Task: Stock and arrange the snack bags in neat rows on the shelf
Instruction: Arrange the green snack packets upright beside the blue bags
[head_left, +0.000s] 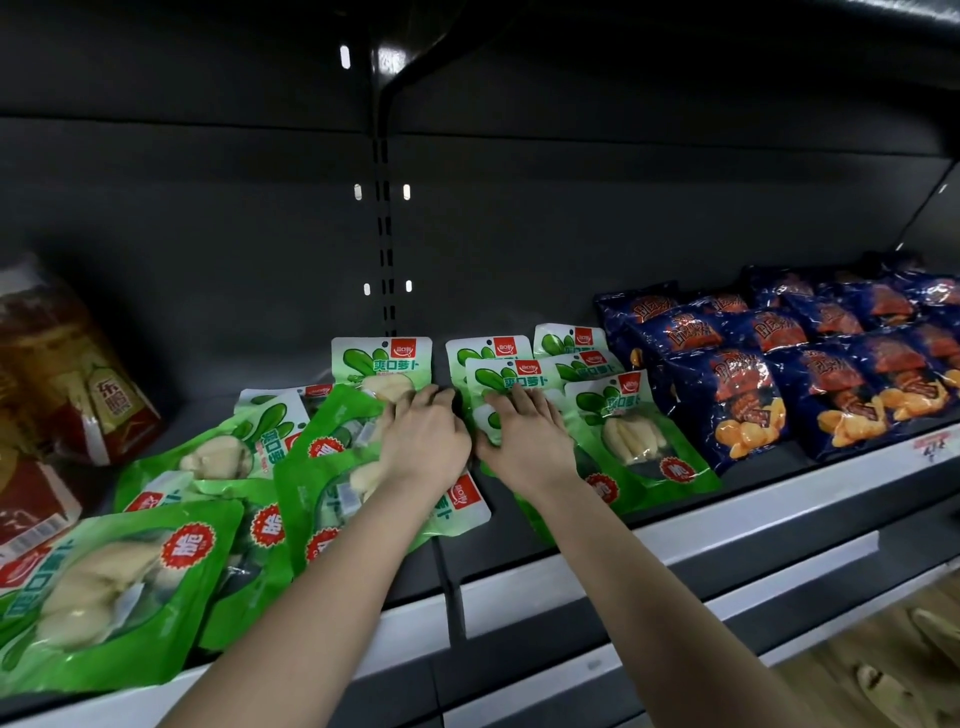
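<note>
On the shelf (571, 582), both hands lay flat, fingers spread, gripping nothing: left hand (423, 441) and right hand (524, 439) pressed green snack bags (631, 441). Loose pile at 8 o'clock. Best: slide bags square, edges aligned.

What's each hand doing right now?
Left hand: open, fingers spread, pressing on green snack bags.
Right hand: open, flat on green bag stack.

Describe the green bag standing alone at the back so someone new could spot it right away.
Find the slotted upright in the shelf's dark back wall. At its foot one green bag stands apart, beyond the left hand. Its neighbours overlap in rows or lie jumbled.
</note>
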